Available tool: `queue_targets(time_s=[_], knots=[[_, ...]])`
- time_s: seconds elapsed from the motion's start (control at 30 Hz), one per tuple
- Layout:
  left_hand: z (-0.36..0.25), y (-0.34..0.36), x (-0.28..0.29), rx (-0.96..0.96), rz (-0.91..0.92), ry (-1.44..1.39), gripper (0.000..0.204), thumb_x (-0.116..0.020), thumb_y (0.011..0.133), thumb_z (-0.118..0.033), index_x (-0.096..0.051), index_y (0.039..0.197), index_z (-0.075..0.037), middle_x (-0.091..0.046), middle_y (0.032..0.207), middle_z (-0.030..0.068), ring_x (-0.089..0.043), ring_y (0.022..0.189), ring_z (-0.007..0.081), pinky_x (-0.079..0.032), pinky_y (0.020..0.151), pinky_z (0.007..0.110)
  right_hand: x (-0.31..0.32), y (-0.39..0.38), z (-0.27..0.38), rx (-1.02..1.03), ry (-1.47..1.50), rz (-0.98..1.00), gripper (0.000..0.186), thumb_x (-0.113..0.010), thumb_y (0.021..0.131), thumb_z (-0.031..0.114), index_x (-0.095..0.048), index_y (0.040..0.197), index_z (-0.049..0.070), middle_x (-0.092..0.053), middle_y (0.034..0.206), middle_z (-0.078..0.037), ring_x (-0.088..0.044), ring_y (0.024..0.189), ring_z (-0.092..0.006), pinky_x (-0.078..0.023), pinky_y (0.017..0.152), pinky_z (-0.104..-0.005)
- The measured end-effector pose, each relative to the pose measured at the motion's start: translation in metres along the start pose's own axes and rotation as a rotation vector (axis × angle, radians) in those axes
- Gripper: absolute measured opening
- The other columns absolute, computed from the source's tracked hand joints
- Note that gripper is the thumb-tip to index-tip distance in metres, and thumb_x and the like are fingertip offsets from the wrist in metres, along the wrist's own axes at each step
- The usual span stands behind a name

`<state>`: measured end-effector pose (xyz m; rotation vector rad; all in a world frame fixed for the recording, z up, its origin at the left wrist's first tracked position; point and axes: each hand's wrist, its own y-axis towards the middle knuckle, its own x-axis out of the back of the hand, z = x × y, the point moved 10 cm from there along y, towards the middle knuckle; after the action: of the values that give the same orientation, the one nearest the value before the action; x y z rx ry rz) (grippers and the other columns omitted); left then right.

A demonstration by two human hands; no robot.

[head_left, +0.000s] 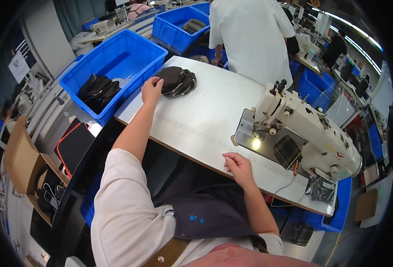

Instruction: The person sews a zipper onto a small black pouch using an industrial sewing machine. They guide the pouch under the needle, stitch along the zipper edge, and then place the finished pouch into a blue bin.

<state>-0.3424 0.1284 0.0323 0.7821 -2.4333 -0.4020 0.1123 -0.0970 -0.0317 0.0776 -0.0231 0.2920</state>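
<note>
At the table's left end, my left hand (152,91) pinches the near left edge of a dark brown fabric bundle (177,81) with pale edging. My right hand (237,167) is at the near edge of the white worktable (196,124), empty, with fingers loosely bent and apart. Beyond it to the right stands a white industrial sewing machine (312,133) with its lamp lit. A plaid fabric piece (286,151) and an orange-handled tool (296,167) lie by its base.
A blue bin (136,51) with dark fabric adjoins the table's left end; more bins stand behind. A co-worker (250,40) in white stands across the table. An open cardboard box (20,158) is at left, small plastic packets (321,191) at the right corner.
</note>
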Motion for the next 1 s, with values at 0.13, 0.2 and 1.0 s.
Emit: queue_targets(time_s=[0.13,0.2,1.0], knots=[[-0.053,-0.019,-0.055,-0.083,0.120,0.493,0.052,-0.082,0.086,-0.044,-0.072,0.130,-0.018,-0.071,0.135,0.0031,-0.059,0.135,0.0281,-0.046,0.108,0.056,0.013,-0.008,0.000,-0.042,-0.037,-0.036,0.022,-0.063,0.107,0.012,-0.074,0.120,-0.001,-0.069,0.085,-0.001,-0.059,0.071,-0.0052,-0.050,0.067,-0.0214],[-0.048,-0.018,-0.067,-0.086,0.224,0.584,0.046,-0.083,0.085,-0.044,-0.075,0.124,-0.023,-0.071,0.135,-0.0002,-0.057,0.137,0.0261,-0.044,0.109,0.057,0.010,-0.008,0.004,-0.048,-0.040,-0.024,0.022,-0.062,0.107,0.012,-0.074,0.120,0.000,-0.069,0.085,-0.001,-0.059,0.071,-0.0053,-0.050,0.067,-0.0215],[-0.191,-0.287,-0.104,-0.741,0.842,-0.003,0.020,-0.082,0.089,-0.026,-0.072,0.102,-0.013,-0.073,0.112,0.0041,-0.066,0.111,0.0252,-0.048,0.096,0.041,0.230,-0.065,0.066,0.141,-1.217,-0.692,0.024,-0.075,0.094,0.021,-0.074,0.111,0.004,-0.072,0.099,-0.011,-0.069,0.089,-0.0337,-0.053,0.090,-0.0460]])
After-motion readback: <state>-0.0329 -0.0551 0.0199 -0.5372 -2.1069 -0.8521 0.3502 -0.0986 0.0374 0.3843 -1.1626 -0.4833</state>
